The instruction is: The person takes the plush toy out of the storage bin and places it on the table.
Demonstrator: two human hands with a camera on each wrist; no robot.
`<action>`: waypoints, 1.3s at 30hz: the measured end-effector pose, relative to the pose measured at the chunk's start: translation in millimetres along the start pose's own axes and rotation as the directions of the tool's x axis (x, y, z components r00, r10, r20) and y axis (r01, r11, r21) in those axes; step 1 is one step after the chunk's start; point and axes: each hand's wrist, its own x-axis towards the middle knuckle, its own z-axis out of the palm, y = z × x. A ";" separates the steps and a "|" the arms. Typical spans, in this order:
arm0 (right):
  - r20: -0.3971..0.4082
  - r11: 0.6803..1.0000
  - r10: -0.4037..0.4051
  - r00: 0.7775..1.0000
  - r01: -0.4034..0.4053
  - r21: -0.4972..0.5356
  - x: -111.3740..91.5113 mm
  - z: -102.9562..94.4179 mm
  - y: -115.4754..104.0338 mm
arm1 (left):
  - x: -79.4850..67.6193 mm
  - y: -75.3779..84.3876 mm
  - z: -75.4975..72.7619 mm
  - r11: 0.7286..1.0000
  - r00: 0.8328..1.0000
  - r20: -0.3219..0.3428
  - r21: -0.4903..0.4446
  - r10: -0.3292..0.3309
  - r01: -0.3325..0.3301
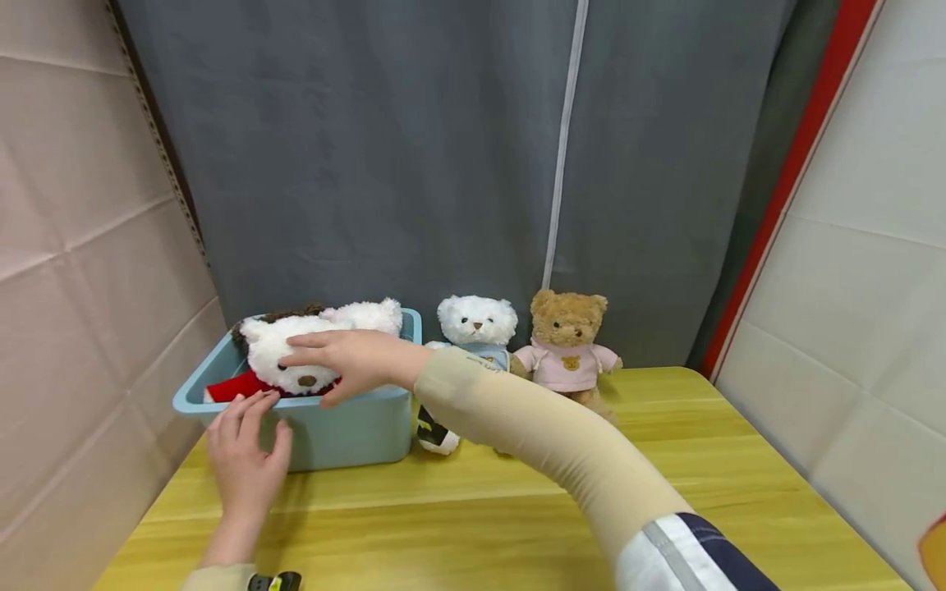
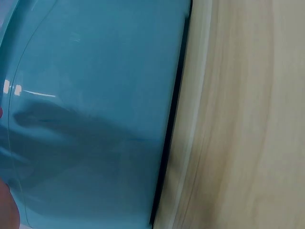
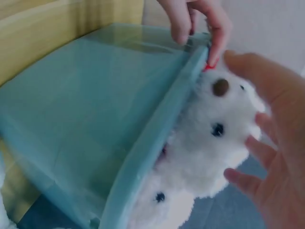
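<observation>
The near white bear (image 1: 275, 343) is overhung from the right by the unclenched right hand (image 1: 360, 358); whether anything is gripped by the left hand (image 1: 242, 455) cannot be told.

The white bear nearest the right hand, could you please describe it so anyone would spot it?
On the wooden table, find the blue tub at left. The white bear peeks above its front rim, partly behind the right hand. Red cloth by its chin sets it apart from the white head behind.
</observation>
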 end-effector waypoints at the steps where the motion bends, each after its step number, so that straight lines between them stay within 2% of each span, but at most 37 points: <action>1: 0.013 1.000 0.020 1.000 -0.020 0.001 3.7 1.9 -0.9 | -0.3 -0.1 0.1 1.000 1.000 -0.001 0.000 0.000 0.000; 5: 0.015 0.995 0.100 0.995 -0.100 0.003 13.9 7.3 1.4 | -0.7 0.6 0.6 1.000 1.000 0.007 -0.002 -0.012 0.012; 10: -0.007 0.987 0.162 0.987 -0.162 -0.009 25.9 11.2 7.5 | -0.9 1.1 0.0 1.000 0.999 0.018 -0.004 -0.029 0.029; 15: -0.023 0.969 0.244 0.969 -0.245 -0.040 42.1 14.5 8.7 | -0.9 0.4 0.1 1.000 1.000 0.009 -0.003 -0.028 0.028; 18: -0.030 0.951 0.304 0.952 -0.305 -0.043 50.4 16.2 6.5 | -1.3 0.4 0.6 1.000 1.000 0.005 -0.003 -0.025 0.025; 25: -0.019 0.896 0.444 0.896 -0.443 0.031 60.7 16.3 1.9 | -3.4 0.6 1.9 1.000 1.000 0.002 -0.001 -0.019 0.019; 28: -0.041 0.898 0.439 0.898 -0.437 0.038 62.1 16.3 3.5 | -3.6 1.6 2.0 1.000 1.000 0.000 0.001 -0.018 0.018; 33: -0.108 0.924 0.382 0.918 -0.374 0.083 61.4 11.4 11.0 | -2.3 2.6 2.1 1.000 1.000 -0.005 0.002 -0.017 0.017; 39: -0.179 0.935 0.350 0.919 -0.330 0.133 60.6 4.0 17.8 | -3.2 3.8 0.1 0.999 0.999 0.008 0.008 -0.038 0.038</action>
